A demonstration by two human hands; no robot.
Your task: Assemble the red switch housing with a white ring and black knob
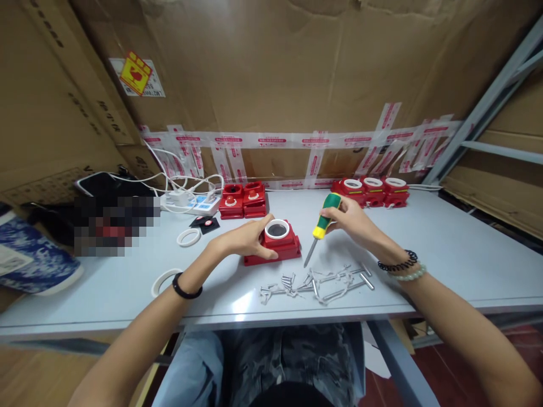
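My left hand (242,239) is closed around the left side of a red housing (289,247) with a white ring on its top, which sits on the table. In my right hand (351,219) is a screwdriver (330,210) with a green and yellow handle. Its shaft slants down to the left, and the tip is beside the housing, apart from it. In front of the housing lie several loose screws (288,281), metal rods (367,281) and whitish strands tangled among them.
Two red boxes with red knobs (231,209) stand behind my left hand. Red units with white rings (365,199) are at the back right. A power strip (203,206) with cables, black cards (208,225), white rings (189,245) and a blue-and-white container (40,260) occupy the left. Cardboard (271,73) walls the back.
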